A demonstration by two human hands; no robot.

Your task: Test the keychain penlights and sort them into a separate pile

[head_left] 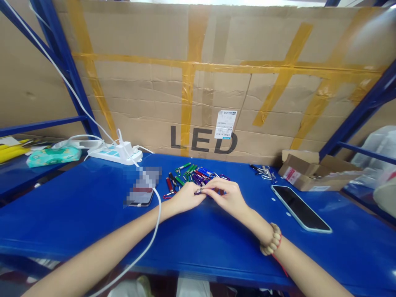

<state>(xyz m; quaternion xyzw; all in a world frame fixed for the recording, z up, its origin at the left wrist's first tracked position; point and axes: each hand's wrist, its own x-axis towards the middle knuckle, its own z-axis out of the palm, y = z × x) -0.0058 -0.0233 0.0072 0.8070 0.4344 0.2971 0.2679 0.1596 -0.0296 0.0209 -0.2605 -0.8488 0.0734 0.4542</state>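
My left hand (186,198) and my right hand (227,196) meet over the blue table (93,214), fingers pinched together on one small dark keychain flashlight (199,191). Just behind them lies a heap of several coloured keychain flashlights (193,175) in red, green, blue and purple, with carabiner clips. My right wrist wears a beaded bracelet (271,240).
A phone (300,207) lies face up to the right. A second phone on a white cable (140,197) lies left. A few metal clips (264,171) and an open cardboard box (312,173) sit back right. A power strip (115,153) and tissue pack (53,156) are back left. A taped cardboard wall stands behind.
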